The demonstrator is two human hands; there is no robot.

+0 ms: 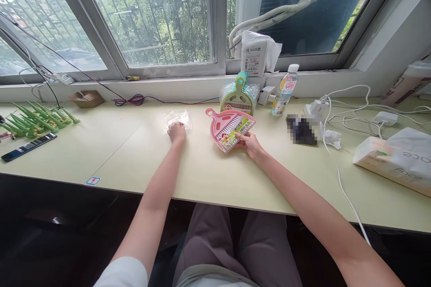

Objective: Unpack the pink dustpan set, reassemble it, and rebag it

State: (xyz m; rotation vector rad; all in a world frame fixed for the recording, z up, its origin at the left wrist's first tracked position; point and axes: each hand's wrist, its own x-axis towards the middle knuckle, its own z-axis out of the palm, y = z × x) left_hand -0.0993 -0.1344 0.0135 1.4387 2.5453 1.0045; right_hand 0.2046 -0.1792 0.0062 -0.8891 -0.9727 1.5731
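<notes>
The right hand point(249, 143) is pinching one pink dustpan set point(231, 130) at its near right edge. The left hand point(177, 132) is lying on one clear bag point(182, 118), left of that pinch; I can't tell whether it's clamping. One green stack point(239, 95), its count unclear, is standing just behind the set; one bottle point(284, 91) is standing farther right.

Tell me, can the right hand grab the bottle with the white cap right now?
Probably not right away: the right hand is holding the pink dustpan-and-brush set. With that put down, it likely could, since nothing seems to stand between it and the bottle.
</notes>
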